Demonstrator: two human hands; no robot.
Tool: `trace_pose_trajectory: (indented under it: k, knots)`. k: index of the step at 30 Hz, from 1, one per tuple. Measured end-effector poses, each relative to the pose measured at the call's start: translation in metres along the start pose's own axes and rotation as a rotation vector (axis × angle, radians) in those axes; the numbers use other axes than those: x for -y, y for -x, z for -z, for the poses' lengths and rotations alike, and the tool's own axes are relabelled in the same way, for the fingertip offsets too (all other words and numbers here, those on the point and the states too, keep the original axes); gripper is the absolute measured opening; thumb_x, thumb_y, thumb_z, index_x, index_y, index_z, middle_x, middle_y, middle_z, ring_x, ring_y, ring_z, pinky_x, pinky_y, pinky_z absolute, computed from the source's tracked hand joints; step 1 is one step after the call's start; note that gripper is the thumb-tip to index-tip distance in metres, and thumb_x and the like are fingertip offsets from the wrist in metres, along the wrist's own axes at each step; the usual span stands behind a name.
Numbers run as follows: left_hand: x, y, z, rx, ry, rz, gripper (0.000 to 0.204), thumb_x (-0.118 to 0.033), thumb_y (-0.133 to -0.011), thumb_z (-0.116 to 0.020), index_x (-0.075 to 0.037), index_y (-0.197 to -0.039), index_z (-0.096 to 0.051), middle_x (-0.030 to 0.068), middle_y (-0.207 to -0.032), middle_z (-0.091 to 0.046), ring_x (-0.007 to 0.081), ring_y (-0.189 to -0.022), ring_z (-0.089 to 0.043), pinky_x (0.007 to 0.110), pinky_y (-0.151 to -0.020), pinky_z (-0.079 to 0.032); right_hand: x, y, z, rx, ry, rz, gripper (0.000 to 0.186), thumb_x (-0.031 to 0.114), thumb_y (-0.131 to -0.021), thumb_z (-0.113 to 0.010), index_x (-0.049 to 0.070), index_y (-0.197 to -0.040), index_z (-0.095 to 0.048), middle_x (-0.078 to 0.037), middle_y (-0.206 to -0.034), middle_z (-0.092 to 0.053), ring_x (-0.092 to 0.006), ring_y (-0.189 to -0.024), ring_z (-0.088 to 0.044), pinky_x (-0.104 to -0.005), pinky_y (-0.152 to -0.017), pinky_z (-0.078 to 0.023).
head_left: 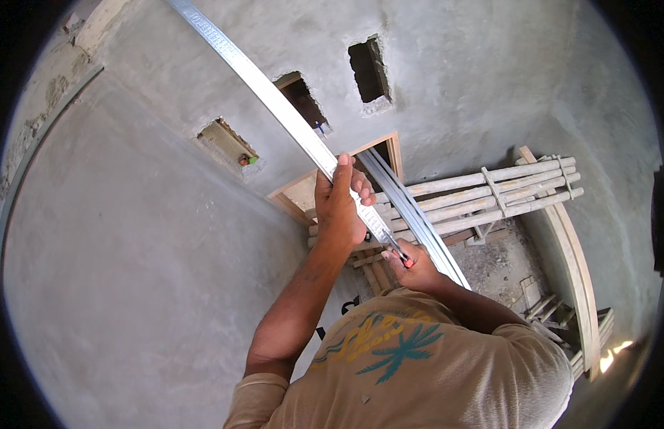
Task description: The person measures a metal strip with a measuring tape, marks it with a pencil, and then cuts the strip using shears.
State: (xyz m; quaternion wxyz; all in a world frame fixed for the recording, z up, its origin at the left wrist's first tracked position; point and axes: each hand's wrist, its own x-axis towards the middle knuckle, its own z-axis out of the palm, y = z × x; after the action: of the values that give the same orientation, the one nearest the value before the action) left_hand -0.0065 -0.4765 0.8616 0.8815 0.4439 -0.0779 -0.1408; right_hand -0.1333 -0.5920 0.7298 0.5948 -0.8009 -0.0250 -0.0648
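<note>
A long silver metal channel (267, 93) runs from the upper left down to the middle of the view. My left hand (339, 204) is wrapped around it near its lower end, thumb up along the strip. Just below, my right hand (414, 268) grips a small tool with a red tip (405, 259) that touches the channel's lower end. A second grey metal strip (411, 214) lies alongside, running down past my right hand.
Grey plastered walls surround me, with three rough rectangular holes (368, 68) cut in the far one. A wooden frame (303, 189) and a bundle of poles (489, 193) lie below on the floor. Wooden boards (575, 264) lean at the right.
</note>
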Motion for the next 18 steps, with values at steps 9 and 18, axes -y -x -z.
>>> trace_pose_trajectory:
  k: [9,18]
  knots:
    - [-0.04,0.024,-0.071,0.056,0.032,0.025,0.03,-0.034,-0.1,-0.066,-0.017,-0.101,-0.042,-0.0024,-0.077,-0.042,0.0099,-0.065,-0.044,0.025,-0.055,-0.039,0.011,-0.051,-0.017,-0.437,-0.186,0.604,0.006,-0.004,-0.087,-0.063,-0.002,-0.092,-0.062,-0.009,-0.071,-0.063,-0.0163,-0.059,-0.062,-0.0315,-0.056,-0.049]
    - [-0.054,0.044,-0.091,0.103,0.069,-0.013,0.025,-0.03,-0.106,-0.056,-0.013,-0.098,-0.039,-0.0019,-0.075,-0.043,0.0075,-0.063,-0.043,0.024,-0.053,-0.037,0.009,-0.104,-0.013,-0.804,0.141,0.925,0.014,0.001,-0.081,-0.069,-0.004,-0.093,-0.066,-0.014,-0.077,-0.068,-0.0272,-0.061,-0.067,-0.0353,-0.056,-0.051]
